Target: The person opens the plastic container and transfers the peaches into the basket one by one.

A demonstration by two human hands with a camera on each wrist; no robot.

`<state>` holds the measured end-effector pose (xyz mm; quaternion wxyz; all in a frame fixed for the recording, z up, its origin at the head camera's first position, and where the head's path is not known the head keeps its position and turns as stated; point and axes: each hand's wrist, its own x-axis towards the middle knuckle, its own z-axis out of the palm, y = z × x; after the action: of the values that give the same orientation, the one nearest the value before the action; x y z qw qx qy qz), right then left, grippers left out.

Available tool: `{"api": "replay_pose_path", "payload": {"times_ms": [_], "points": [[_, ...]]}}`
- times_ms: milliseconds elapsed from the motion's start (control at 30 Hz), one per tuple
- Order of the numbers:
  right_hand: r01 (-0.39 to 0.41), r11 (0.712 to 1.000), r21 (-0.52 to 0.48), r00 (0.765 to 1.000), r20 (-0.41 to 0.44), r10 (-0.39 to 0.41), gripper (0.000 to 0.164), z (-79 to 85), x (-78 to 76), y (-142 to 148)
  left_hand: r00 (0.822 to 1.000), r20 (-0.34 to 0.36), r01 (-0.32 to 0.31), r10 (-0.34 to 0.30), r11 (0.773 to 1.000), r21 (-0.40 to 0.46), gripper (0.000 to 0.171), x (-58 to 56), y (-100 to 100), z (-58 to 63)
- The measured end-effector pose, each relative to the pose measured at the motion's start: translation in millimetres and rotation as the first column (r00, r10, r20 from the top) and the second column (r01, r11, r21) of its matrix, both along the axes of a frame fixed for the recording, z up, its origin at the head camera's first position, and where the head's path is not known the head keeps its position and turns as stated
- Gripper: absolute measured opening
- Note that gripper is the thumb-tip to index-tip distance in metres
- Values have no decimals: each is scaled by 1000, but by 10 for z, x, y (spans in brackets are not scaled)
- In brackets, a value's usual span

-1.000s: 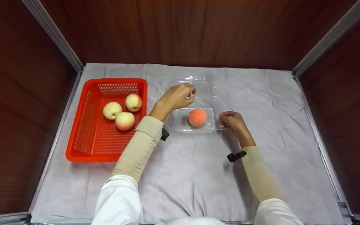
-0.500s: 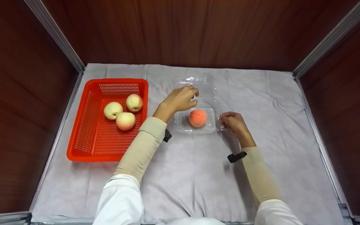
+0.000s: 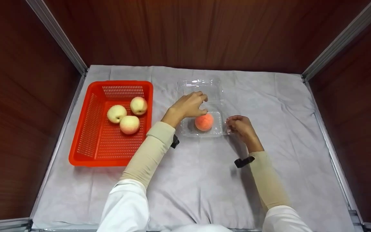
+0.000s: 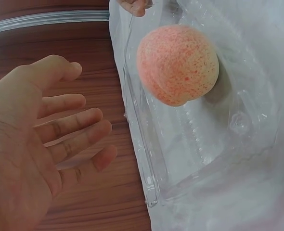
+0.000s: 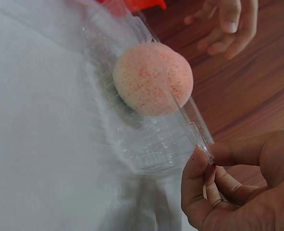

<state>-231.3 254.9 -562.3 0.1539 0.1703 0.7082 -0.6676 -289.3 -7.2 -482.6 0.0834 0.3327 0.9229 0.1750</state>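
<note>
A pinkish-orange peach (image 3: 204,121) sits in the base of a clear plastic clamshell box (image 3: 187,130), whose lid (image 3: 201,86) lies folded back on the far side. My left hand (image 3: 188,105) hovers over the hinge side of the box, just beyond the peach. In the left wrist view its fingers (image 4: 79,122) are spread and relaxed, with a gap between them and the peach. My right hand (image 3: 241,126) stays at the right end of the box. Seen from the right wrist, its thumb and forefinger pinch the plastic edge (image 5: 205,150) of the box.
On the left stands a red plastic basket (image 3: 84,135) with three pale peaches (image 3: 129,125) in it. A wrinkled grey cloth (image 3: 198,187) covers the table. Dark wood-grain panels (image 3: 192,35) enclose it at the back and both sides.
My left hand has moved right and nearer, from over the lid's left side to just beyond the peach. My right hand, the peach and the box have stayed put.
</note>
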Motion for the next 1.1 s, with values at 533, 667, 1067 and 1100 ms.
{"api": "replay_pose_path", "payload": {"times_ms": [533, 667, 1067, 1100], "points": [[6, 1000, 17, 1000, -14, -5, 14, -31, -2, -3, 998, 60, -8, 10, 1000, -28, 58, 29, 75, -119], [6, 1000, 14, 1000, -15, -5, 13, -22, 10, -2, 997, 72, -11, 14, 999, -40, 59, 42, 98, -156], [12, 1000, 16, 1000, -5, -12, 14, -21, -3, -4, 998, 63, 7, -3, 998, -64, 63, 56, 142, -251], [13, 1000, 15, 1000, -6, -13, 14, -23, -4, -4, 998, 61, 6, -2, 998, -66, 63, 56, 145, -258]]}}
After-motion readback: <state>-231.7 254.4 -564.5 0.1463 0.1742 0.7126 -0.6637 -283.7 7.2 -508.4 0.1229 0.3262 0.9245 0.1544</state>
